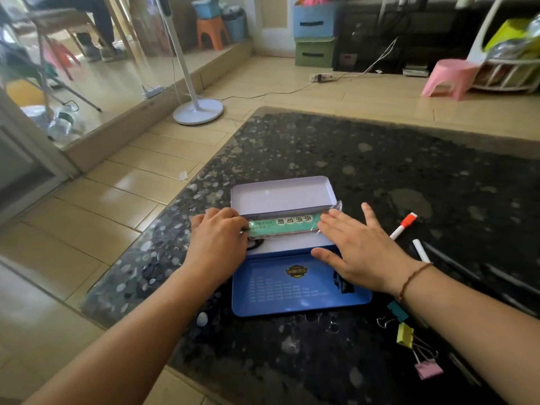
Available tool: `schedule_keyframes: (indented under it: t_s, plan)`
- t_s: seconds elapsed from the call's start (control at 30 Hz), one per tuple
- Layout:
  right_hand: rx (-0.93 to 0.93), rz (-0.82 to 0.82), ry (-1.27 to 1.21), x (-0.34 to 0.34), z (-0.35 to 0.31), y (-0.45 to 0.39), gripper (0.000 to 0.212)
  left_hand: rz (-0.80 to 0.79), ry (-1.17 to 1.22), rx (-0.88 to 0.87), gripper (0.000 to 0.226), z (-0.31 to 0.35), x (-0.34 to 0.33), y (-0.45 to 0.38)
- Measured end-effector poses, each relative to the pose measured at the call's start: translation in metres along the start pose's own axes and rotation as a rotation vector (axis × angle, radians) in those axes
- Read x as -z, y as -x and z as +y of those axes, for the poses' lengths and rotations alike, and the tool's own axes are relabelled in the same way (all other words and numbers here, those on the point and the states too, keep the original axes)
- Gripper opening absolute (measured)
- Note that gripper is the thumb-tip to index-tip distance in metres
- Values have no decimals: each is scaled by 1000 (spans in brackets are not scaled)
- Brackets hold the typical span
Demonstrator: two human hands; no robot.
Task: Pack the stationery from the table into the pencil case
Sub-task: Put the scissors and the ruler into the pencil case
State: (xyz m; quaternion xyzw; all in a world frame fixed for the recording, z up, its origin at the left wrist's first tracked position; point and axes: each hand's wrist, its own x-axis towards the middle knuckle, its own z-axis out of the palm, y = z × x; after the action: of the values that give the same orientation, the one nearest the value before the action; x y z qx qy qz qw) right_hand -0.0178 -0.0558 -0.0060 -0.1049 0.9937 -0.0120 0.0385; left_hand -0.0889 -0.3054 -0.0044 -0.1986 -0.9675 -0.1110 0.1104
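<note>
An open blue tin pencil case [292,290] lies on the dark speckled table [380,171], with its pale inner tray [280,197] on the far side. A green ruler in a clear sleeve [285,226] lies lengthwise across the case. My left hand [217,244] grips its left end. My right hand [359,247] rests flat on its right end, fingers spread. To the right lie a red-capped marker [404,225], a white pen [420,250] and dark pens [455,264]. Teal [398,311], yellow [405,334] and pink [429,371] binder clips lie near my right forearm.
The table's left edge runs diagonally beside tiled floor. A white fan stand [198,112] rises beyond the far left corner. A pink stool [450,78], storage boxes [314,36] and a power strip [323,77] stand on the floor behind.
</note>
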Motion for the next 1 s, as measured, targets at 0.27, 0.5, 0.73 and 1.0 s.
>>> schedule_keyframes:
  t_s: [0.27, 0.5, 0.73, 1.0]
  plan:
    - [156, 343, -113, 11, -15, 4, 46, -130, -156, -111, 36, 0, 11, -9]
    - [218, 157, -276, 10, -75, -23, 41, -212, -289, -312, 32, -3, 26, -24]
    - [60, 135, -227, 6, -98, -35, 35, -207, -112, -286, 32, -10, 23, -24]
    - [69, 88, -162, 24, -94, -40, 18, -167, -35, -225, 25, -13, 17, -23]
